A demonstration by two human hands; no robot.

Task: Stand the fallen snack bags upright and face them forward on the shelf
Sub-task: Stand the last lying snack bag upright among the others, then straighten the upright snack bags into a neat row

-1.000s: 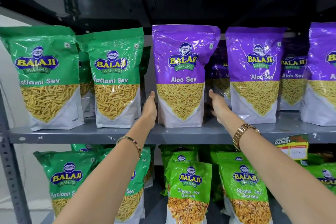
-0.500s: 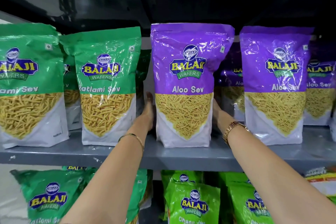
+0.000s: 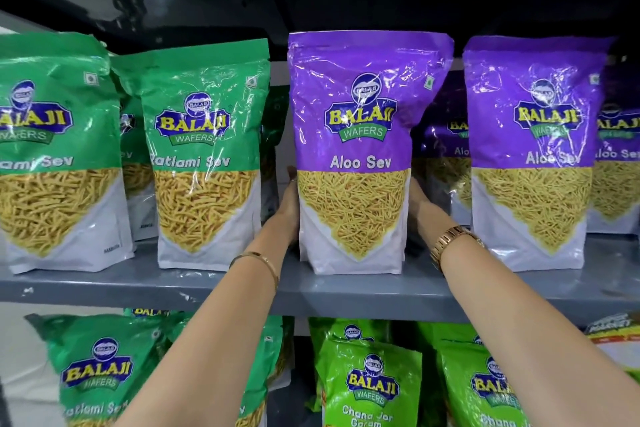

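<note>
A purple Aloo Sev bag [image 3: 360, 149] stands upright on the grey shelf [image 3: 346, 291], label facing me. My left hand [image 3: 287, 208] presses flat against its left side. My right hand [image 3: 417, 204] reaches along its right side, fingers hidden behind the bag. Both hands clasp the bag between them. A second purple Aloo Sev bag [image 3: 533, 152] stands upright to the right. Green Ratlami Sev bags [image 3: 207, 156] stand upright to the left.
More purple bags [image 3: 443, 149] stand in a back row behind the front ones. Another green Ratlami Sev bag [image 3: 55, 149] is at far left. The lower shelf holds green Ratlami Sev bags [image 3: 100, 374] and Chana Jor Garam bags [image 3: 370, 388]. A shelf board hangs close above.
The view has moved closer to the shelf. My hands have slid in from beside the purple bag's lower corners to clasp its sides, the right fingers now behind it.
</note>
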